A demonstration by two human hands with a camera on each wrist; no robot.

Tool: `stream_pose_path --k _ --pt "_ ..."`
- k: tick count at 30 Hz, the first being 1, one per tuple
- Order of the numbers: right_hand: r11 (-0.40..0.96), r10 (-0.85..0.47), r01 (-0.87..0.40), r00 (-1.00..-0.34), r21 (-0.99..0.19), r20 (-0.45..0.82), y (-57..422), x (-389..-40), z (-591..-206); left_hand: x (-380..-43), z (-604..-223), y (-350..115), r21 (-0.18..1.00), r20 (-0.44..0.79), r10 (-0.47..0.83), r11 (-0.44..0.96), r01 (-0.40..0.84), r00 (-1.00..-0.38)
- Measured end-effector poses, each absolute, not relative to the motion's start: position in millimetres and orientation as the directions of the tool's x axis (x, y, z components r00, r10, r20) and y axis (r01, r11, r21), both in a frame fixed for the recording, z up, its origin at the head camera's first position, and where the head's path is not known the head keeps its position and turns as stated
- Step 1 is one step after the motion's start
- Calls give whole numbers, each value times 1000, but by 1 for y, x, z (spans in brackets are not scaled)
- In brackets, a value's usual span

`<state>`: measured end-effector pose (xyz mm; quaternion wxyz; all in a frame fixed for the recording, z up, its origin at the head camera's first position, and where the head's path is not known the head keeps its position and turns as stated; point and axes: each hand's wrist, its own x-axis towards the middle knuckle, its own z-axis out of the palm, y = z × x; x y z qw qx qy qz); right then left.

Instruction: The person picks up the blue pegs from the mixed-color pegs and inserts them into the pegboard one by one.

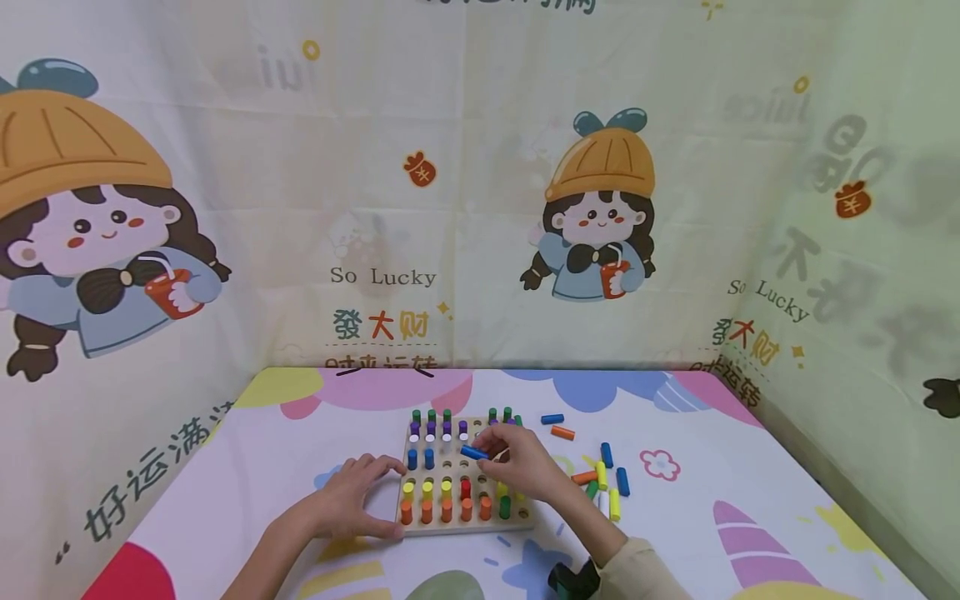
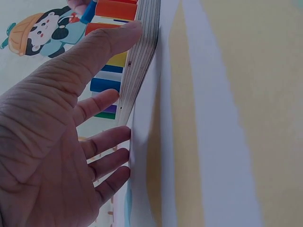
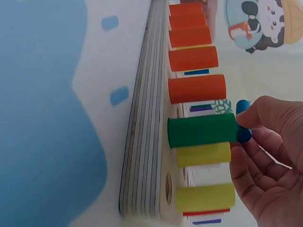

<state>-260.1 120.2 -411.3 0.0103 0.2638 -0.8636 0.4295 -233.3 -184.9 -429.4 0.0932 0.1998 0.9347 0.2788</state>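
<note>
A wooden pegboard point(image 1: 468, 529) stands on the table with rows of coloured pegs in its holes. My right hand point(image 1: 525, 462) is over the board and pinches a blue peg point(image 1: 473, 452) between thumb and fingers, lying roughly sideways. In the right wrist view that blue peg point(image 3: 243, 120) shows behind a standing green peg point(image 3: 202, 131). My left hand point(image 1: 347, 502) is at the board's left side, thumb at the front corner and index finger higher up the edge. Two blue pegs point(image 1: 421, 459) stand at the left of their row; orange pegs point(image 1: 446, 511) fill much of the front row.
Right of the board lie several loose pegs, among them a yellow peg point(image 1: 615, 505), a blue peg point(image 1: 623, 482) and an orange peg point(image 1: 563, 433). The tablecloth point(image 1: 675, 550) has a colourful print. A printed curtain point(image 1: 487, 208) hangs behind the table.
</note>
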Motion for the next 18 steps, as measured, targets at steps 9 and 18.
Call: stream_pose_path --k 9,18 --pt "522 -462 -473 -856 -710 231 109 -266 -413 -234 -430 -184 559 -72 416 769 309 -906" --pt "570 -473 -462 -861 -680 189 99 -270 -418 -234 -430 -184 561 -72 420 767 311 -905"
